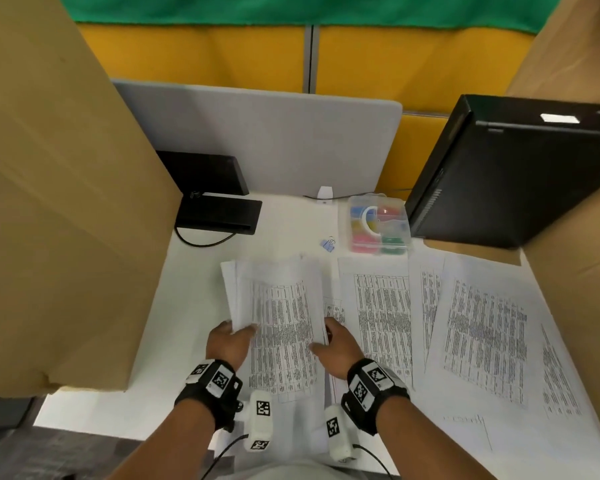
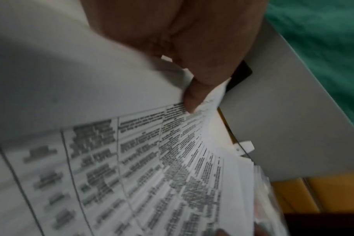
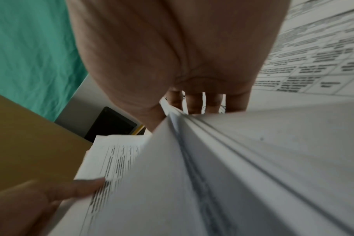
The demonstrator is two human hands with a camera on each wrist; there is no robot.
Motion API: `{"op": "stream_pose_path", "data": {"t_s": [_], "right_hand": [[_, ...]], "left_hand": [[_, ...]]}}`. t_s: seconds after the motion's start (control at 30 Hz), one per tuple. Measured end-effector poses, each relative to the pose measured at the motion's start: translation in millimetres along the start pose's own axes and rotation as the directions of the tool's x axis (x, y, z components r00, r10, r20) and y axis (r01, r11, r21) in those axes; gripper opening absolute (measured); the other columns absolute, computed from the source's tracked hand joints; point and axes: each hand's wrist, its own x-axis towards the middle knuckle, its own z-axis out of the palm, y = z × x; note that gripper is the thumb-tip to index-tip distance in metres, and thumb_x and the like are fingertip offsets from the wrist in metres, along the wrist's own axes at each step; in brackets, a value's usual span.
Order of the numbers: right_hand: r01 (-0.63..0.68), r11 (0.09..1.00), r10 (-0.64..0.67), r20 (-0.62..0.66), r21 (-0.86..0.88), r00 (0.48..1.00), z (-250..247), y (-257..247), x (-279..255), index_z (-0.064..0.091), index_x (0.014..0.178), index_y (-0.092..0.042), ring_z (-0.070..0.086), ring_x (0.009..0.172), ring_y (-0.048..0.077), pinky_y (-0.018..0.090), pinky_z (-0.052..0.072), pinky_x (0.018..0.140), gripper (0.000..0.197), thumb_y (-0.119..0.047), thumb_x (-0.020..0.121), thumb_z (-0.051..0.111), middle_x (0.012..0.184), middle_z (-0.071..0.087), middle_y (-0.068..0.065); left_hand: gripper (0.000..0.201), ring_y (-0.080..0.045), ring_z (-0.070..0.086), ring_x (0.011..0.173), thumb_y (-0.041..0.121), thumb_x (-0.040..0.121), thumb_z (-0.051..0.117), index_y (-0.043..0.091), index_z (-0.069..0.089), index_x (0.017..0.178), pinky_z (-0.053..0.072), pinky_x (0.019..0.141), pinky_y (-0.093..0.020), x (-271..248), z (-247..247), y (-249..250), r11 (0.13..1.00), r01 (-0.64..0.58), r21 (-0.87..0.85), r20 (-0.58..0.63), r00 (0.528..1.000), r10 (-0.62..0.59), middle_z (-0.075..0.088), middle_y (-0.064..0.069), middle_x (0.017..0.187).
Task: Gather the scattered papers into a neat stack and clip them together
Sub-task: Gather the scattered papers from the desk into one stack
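A tall cardboard box [image 1: 56, 188] is seen at the far left, with a black device [image 1: 219, 213] beside it at the back of the white desk [image 1: 194, 289]. In front of the person, a bundle of printed papers [image 1: 278, 299] is held above the desk between both hands. Its left edge is pinched by the left hand [image 1: 227, 341], thumb on top, and its right edge is gripped by the right hand [image 1: 338, 344], fingers curled underneath. Behind the bundle a small blue clip [image 1: 328, 243] lies on the desk, just beside a clear box of coloured clips [image 1: 378, 225]. Further right, loose sheets [image 1: 478, 334] are spread flat and overlapping across the desk, and a black computer case [image 1: 513, 168] stands at the back.
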Motion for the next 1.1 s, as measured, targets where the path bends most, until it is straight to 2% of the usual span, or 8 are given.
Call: {"op": "stream_pose_path", "data": {"t_s": [0.13, 0.23, 0.33, 0.43, 0.5, 0.63, 0.87, 1.1], "right_hand": [[0.000, 1.000, 0.000, 0.012, 0.019, 1.000, 2, -3, -1, 0.012, 0.160, -0.012, 0.027, 0.151, 0.024, 0.031, 0.031, 0.117, 0.081, -0.032, 0.098, 0.060, 0.167, 0.019, 0.005], [0.007, 0.996, -0.007, 0.000, 0.087, 1.000, 3, -2, -3, 0.017, 0.159, -0.013, 0.026, 0.152, 0.024, 0.037, 0.025, 0.123, 0.085, -0.042, 0.094, 0.062, 0.166, 0.023, 0.005], [0.027, 0.989, -0.024, -0.026, 0.143, 0.999, 2, 1, -3, 0.017, 0.159, -0.011, 0.023, 0.153, 0.025, 0.038, 0.023, 0.124, 0.086, -0.044, 0.094, 0.063, 0.166, 0.021, 0.005], [0.024, 0.973, -0.011, -0.057, 0.231, 0.998, -1, 1, -6, 0.032, 0.155, -0.014, 0.039, 0.145, 0.023, 0.038, 0.035, 0.118, 0.100, -0.070, 0.079, 0.066, 0.155, 0.041, -0.002], [0.053, 0.959, -0.019, -0.124, 0.277, 0.992, -5, 2, -8, 0.056, 0.132, -0.017, 0.060, 0.120, 0.020, 0.028, 0.051, 0.094, 0.096, -0.085, 0.065, 0.060, 0.125, 0.065, -0.006], [0.031, 0.952, 0.012, -0.138, 0.305, 0.990, -12, 4, -11, 0.047, 0.142, -0.017, 0.055, 0.128, 0.021, 0.032, 0.044, 0.102, 0.074, -0.064, 0.087, 0.061, 0.143, 0.054, 0.002], [-0.007, 0.986, 0.019, -0.070, 0.169, 0.997, -23, -16, -17, 0.040, 0.149, -0.018, 0.048, 0.136, 0.023, 0.039, 0.039, 0.111, 0.101, -0.085, 0.074, 0.052, 0.154, 0.045, 0.004], [0.191, 0.955, -0.172, -0.097, 0.229, 0.980, -71, -92, -33, 0.041, 0.149, -0.024, 0.046, 0.137, 0.023, 0.043, 0.040, 0.111, 0.104, -0.082, 0.066, 0.064, 0.155, 0.043, 0.003]], "left_hand": [[0.049, -0.026, 0.055, 0.107, 0.020, 0.085, 0.073, 0.004, 0.057, 0.128, 0.038, 0.093, -0.030, -6, 11, 18, 0.995, 0.073, -0.071, 0.048, 0.996, -0.070, 0.055, 0.001, 0.114], [0.080, -0.032, 0.042, 0.135, 0.035, 0.080, 0.077, 0.008, 0.039, 0.145, 0.034, 0.108, -0.041, 6, 12, 17, 0.983, 0.181, -0.034, 0.156, 0.972, -0.174, 0.045, -0.010, 0.148], [0.082, -0.035, 0.039, 0.138, 0.044, 0.081, 0.074, 0.007, 0.040, 0.146, 0.033, 0.109, -0.043, 4, 7, 12, 0.970, 0.236, 0.066, 0.241, 0.939, -0.245, 0.041, -0.016, 0.152], [0.052, -0.030, 0.062, 0.100, 0.027, 0.086, 0.073, -0.002, 0.059, 0.127, 0.047, 0.087, -0.032, 2, 4, -4, 0.987, 0.094, 0.133, 0.080, 0.991, -0.105, 0.066, -0.018, 0.118], [0.039, -0.025, 0.061, 0.082, 0.025, 0.090, 0.068, -0.001, 0.066, 0.119, 0.048, 0.076, -0.028, 2, -6, -10, 0.991, 0.013, 0.131, -0.009, 1.000, -0.012, 0.068, -0.011, 0.097], [0.032, -0.029, 0.063, 0.087, 0.024, 0.093, 0.063, 0.003, 0.065, 0.117, 0.048, 0.077, -0.031, 5, -45, 14, 0.985, -0.080, 0.150, -0.133, 0.986, 0.101, 0.066, -0.013, 0.097], [0.034, -0.027, 0.062, 0.098, 0.029, 0.093, 0.063, 0.011, 0.063, 0.122, 0.043, 0.081, -0.032, -4, -107, 100, 0.947, -0.322, 0.016, -0.162, 0.934, 0.320, 0.064, -0.006, 0.102], [0.034, -0.013, 0.064, 0.099, 0.030, 0.094, 0.060, 0.016, 0.062, 0.125, 0.047, 0.072, -0.026, -49, -109, 187, 0.810, -0.573, -0.129, -0.072, 0.820, 0.568, 0.070, 0.005, 0.105]]}}
